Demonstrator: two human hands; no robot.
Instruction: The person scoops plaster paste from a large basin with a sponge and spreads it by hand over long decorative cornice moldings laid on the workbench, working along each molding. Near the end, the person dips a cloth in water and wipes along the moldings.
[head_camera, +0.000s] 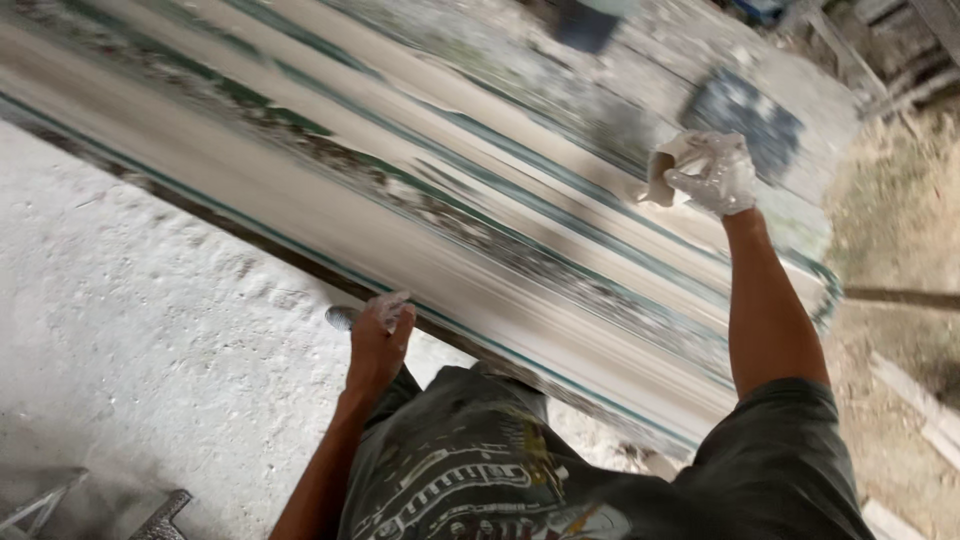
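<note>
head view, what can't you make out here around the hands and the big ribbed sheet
- Head view: ribbed sheet is smeared by motion blur, so its surface detail is lost.
- Right hand, in a white glove, covers part of the pale rag; its grip on it is unclear.
- Left hand hides most of a small grey object; its kind is unclear.
- Metal frame is cut off by the bottom edge.

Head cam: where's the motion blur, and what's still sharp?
Head view: the corrugated metal sheet is smeared into diagonal streaks; the gloved right hand with its white pad is slightly soft; the left hand and dusty white floor read fairly sharp; daylight is even, with no glare.
</note>
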